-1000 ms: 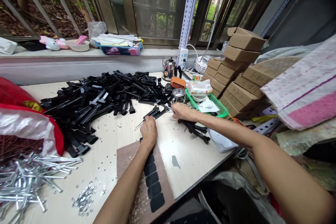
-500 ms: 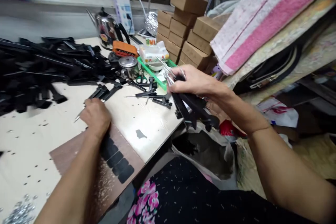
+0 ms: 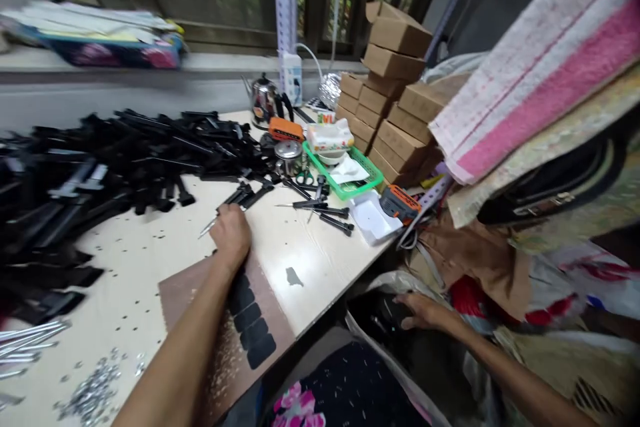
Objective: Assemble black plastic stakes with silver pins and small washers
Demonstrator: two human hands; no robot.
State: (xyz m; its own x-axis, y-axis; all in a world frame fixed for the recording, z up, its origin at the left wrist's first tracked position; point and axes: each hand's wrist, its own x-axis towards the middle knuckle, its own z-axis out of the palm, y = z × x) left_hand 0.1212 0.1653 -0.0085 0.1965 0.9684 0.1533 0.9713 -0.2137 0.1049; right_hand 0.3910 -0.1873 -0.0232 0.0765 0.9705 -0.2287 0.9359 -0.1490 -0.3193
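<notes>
My left hand [image 3: 230, 235] rests on the pale table [image 3: 150, 260], fingers curled round a thin metal rod [image 3: 207, 228] and black plastic parts [image 3: 245, 196]. Its wrist lies on a brown board with dark pads [image 3: 250, 327]. My right hand [image 3: 425, 312] is down below the table edge, inside an open bag [image 3: 385, 307] with dark pieces in it; its fingers look spread and nothing shows in them. A big heap of black plastic parts [image 3: 115, 160] covers the table's left and back. A few loose black parts [image 3: 325, 210] lie near the right edge.
A green basket [image 3: 370, 177], scissors, a steel cup [image 3: 289, 157], a kettle [image 3: 264, 101] and an orange tool [image 3: 397, 202] crowd the far right corner. Stacked cardboard boxes [image 3: 395, 93] stand behind. Metal rods [image 3: 25, 340] and washers [image 3: 95, 390] lie at the near left. Draped cloths hang on the right.
My right hand took a bundle of black parts off the table, carried it right and down, and is now in the bag without them. The left hand stayed put; the view swung.
</notes>
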